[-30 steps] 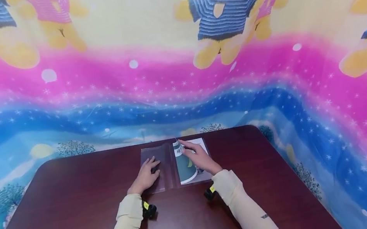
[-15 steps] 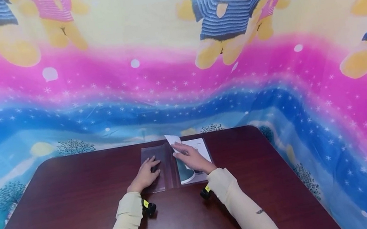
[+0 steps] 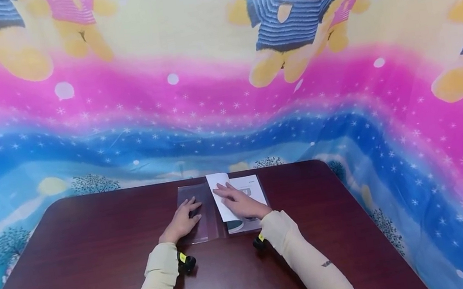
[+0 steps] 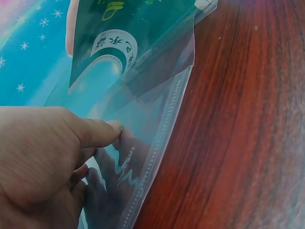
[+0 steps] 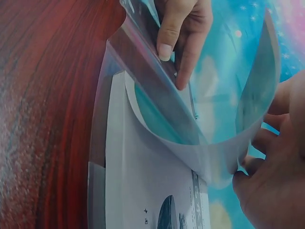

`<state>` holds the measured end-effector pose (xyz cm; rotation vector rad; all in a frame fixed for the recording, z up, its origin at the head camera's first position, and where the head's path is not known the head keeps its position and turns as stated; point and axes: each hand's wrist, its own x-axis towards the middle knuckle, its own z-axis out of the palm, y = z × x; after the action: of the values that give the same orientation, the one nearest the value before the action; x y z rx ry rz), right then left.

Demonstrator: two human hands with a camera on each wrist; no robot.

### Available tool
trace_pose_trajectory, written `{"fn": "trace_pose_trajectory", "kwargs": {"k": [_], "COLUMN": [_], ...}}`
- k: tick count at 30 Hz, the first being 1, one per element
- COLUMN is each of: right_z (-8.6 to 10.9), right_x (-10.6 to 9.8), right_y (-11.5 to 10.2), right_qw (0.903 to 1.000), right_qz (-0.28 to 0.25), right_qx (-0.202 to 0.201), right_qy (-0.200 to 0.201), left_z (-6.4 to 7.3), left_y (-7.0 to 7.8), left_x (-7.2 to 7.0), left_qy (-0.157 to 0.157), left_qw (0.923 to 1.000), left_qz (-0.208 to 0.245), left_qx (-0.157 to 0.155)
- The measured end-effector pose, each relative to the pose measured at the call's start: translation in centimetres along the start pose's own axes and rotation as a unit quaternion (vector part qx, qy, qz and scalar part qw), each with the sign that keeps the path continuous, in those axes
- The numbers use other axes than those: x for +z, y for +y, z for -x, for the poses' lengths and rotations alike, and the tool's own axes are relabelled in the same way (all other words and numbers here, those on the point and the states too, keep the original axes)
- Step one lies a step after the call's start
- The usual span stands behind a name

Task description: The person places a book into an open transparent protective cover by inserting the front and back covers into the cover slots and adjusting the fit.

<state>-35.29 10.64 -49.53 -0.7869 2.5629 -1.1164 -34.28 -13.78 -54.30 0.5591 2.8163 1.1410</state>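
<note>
The right hand (image 3: 243,204), fingers extended, pressed the lifted cover (image 3: 222,212), white inside, dark green outside, curling at its lower end. The left hand (image 3: 183,221), fingers spread, rested on the clear plastic sleeve (image 3: 212,230). The book (image 3: 253,186), its white page showing faint print, lay by the middle of the worktop's (image 3: 313,222) far edge.

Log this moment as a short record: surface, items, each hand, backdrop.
Surface: dark red-brown wood-grain table
Item 1: clear plastic book sleeve, spread open
Item 2: white-paged paper book on the sleeve's right half
Item 3: green-and-white cover sheet, raised, bent leftward, white side showing
Left hand: rests on the sleeve's left half
Right hand: touches the sheet's white side
Backdrop: colourful bear-print cloth
</note>
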Motion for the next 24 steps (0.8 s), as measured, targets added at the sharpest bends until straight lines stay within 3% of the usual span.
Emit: {"fn": "trace_pose_trajectory", "kwargs": {"k": [11,24], "right_z": [-0.3,-0.5], "right_x": [-0.1,-0.4], "right_y": [1.3,1.4], "right_qw": [0.9997,0.9976], "right_qz": [0.019,0.054], "right_qx": [-0.002,-0.001], "right_qy": [-0.014,-0.044], "left_z": [0.1,0.2], "left_y": [0.1,-0.4], "left_x": [-0.3,-0.4], "left_qy": [-0.010,-0.017], "left_qw": [0.9995,0.9996], "left_qz": [0.019,0.015], "left_qx": [-0.022,-0.017]}}
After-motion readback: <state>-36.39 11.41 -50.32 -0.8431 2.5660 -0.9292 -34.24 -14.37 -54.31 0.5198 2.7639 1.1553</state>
